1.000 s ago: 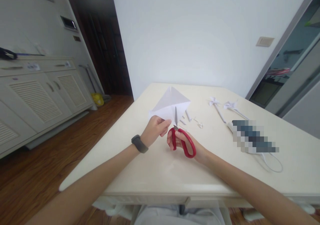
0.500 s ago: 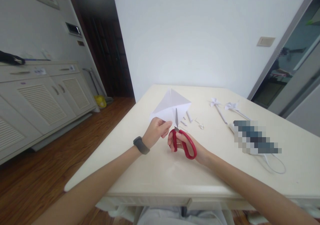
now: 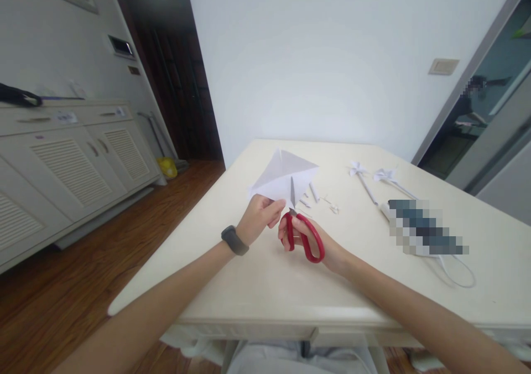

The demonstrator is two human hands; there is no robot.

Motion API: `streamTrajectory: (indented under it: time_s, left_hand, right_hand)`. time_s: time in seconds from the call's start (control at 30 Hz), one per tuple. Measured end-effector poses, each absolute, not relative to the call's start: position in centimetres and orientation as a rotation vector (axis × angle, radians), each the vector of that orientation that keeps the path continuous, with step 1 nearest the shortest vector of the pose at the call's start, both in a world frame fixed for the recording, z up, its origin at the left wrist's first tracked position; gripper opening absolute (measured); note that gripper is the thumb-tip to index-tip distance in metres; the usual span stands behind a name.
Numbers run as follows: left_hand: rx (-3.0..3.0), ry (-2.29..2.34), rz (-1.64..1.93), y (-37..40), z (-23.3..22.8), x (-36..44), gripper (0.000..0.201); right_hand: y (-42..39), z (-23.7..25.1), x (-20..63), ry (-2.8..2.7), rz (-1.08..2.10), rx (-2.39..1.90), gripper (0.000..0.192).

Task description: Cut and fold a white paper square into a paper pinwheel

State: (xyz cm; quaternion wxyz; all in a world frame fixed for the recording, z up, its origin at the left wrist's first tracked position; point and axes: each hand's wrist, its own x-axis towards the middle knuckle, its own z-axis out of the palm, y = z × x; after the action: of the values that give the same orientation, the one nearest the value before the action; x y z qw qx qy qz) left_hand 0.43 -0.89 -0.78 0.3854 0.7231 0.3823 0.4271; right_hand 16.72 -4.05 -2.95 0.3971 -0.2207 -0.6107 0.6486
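Observation:
My left hand (image 3: 262,218), with a dark band on its wrist, pinches the near edge of a creased white sheet of paper (image 3: 282,172) held above the table. In my right hand (image 3: 315,238) are red-handled scissors (image 3: 310,241), my fingers through the handles. One blade lies over the paper's near corner, pointing away from me; the other is hidden by the sheet. Just beyond, a short rolled paper tube (image 3: 314,192) and small paper scraps (image 3: 305,202) lie on the table.
On the right of the cream table (image 3: 232,285) lie two white paper pinwheels on sticks (image 3: 367,188) (image 3: 400,187). Nearer me is a blurred-out object (image 3: 427,227) with a white cord (image 3: 460,274). A pale wall stands behind, and a cabinet (image 3: 74,169) is at left.
The scissors have shifted very slightly, and the paper has tilted a little with its far tip moving left. Both hands keep their holds.

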Motion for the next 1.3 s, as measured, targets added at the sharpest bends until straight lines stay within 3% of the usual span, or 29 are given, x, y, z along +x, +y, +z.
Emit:
streamTrajectory:
  time_s: [1.3]
  left_hand:
    - [1.723, 0.936, 1.165, -0.97, -0.85, 0.58, 0.046]
  right_hand:
    - [-4.16, -2.97, 16.74, -1.552, 1.652, -0.593, 0.027]
